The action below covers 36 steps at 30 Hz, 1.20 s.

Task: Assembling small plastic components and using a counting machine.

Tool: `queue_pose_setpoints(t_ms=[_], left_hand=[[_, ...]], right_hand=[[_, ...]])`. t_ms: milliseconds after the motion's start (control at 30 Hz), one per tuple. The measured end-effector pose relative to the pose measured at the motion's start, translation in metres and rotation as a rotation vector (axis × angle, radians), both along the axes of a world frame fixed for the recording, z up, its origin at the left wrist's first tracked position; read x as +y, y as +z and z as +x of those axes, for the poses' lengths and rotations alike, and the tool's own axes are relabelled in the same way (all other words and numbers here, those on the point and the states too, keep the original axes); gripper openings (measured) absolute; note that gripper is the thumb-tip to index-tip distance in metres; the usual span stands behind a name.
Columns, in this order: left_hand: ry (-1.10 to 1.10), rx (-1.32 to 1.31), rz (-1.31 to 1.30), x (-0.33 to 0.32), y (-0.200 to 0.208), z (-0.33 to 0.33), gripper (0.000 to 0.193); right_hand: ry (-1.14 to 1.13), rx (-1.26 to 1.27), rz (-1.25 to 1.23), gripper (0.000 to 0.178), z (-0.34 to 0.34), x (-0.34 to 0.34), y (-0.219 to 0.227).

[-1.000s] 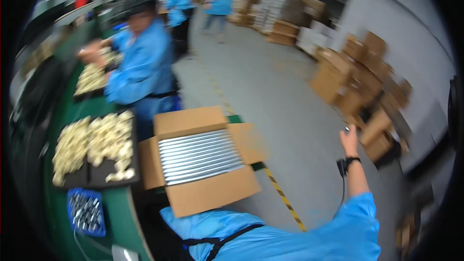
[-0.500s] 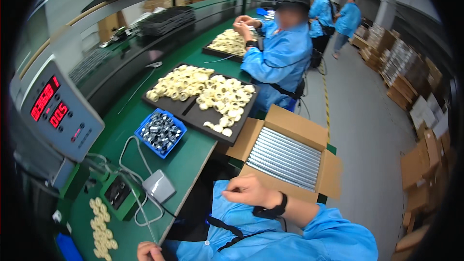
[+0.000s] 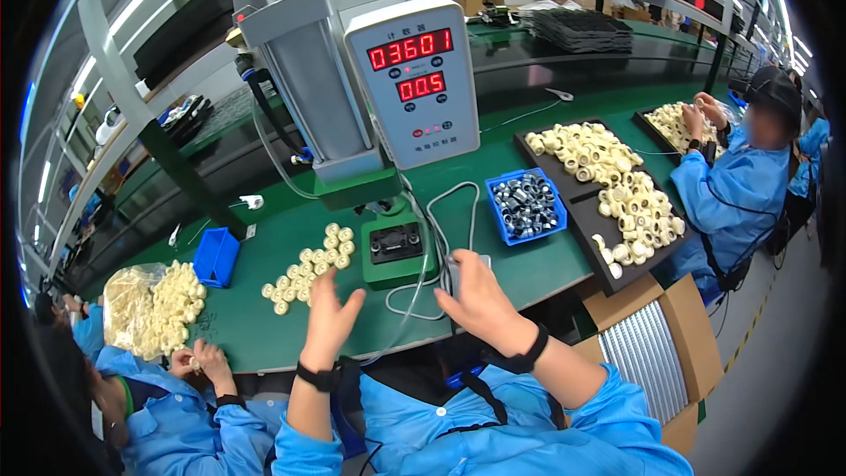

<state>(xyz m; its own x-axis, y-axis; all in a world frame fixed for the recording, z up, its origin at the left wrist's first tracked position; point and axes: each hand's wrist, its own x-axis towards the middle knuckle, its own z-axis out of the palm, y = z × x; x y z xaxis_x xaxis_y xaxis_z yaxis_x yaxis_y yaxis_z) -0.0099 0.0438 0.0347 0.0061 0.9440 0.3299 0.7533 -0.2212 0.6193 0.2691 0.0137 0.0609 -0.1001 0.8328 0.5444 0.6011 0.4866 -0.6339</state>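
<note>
My left hand (image 3: 328, 322) is raised above the front of the green table, thumb apart from the fingers, with nothing in it. Just beyond its fingertips lies a group of cream round plastic caps (image 3: 304, 275). My right hand (image 3: 485, 307) is also open and empty, thumb and fingers spread. It covers most of a small grey box (image 3: 484, 260) with a cable. Between and beyond my hands stands a green-based press (image 3: 397, 275) with a black fixture block (image 3: 395, 242) on it. A grey cable (image 3: 477, 211) loops beside the press.
A counter box (image 3: 414, 97) with red digits faces me. To the right are a blue bin of metal fittings (image 3: 527, 203), a black tray (image 3: 589, 219) of cream parts and a carton of metal tubes (image 3: 646, 361). Co-workers sit at left (image 3: 159, 414) and right (image 3: 736, 185).
My view has swung left from the carton and aisle to the press. Both hands have come up over the table edge; the right has left its place near the carton and opened.
</note>
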Motion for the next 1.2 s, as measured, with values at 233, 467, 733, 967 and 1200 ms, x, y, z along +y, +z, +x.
queue_pose_setpoints(t_ms=[233, 467, 733, 967, 1200], left_hand=[[-0.131, -0.121, -0.181, 0.029, -0.004, 0.040, 0.060], [-0.120, -0.015, -0.148, 0.034, -0.001, 0.042, 0.057], [-0.072, -0.007, -0.036, 0.051, -0.006, 0.046, 0.045], [-0.088, -0.006, -0.137, 0.070, 0.007, 0.052, 0.045], [-0.076, -0.024, -0.149, 0.074, 0.005, 0.046, 0.043]], right_hand=[[-0.086, -0.415, -0.157, 0.049, -0.026, 0.058, -0.017], [0.003, -0.335, -0.243, 0.046, -0.026, 0.070, -0.012], [-0.007, -0.243, -0.240, 0.034, -0.026, 0.091, -0.012], [-0.023, -0.241, -0.408, 0.059, -0.026, 0.113, -0.001], [-0.072, -0.211, -0.386, 0.061, -0.033, 0.107, -0.009]])
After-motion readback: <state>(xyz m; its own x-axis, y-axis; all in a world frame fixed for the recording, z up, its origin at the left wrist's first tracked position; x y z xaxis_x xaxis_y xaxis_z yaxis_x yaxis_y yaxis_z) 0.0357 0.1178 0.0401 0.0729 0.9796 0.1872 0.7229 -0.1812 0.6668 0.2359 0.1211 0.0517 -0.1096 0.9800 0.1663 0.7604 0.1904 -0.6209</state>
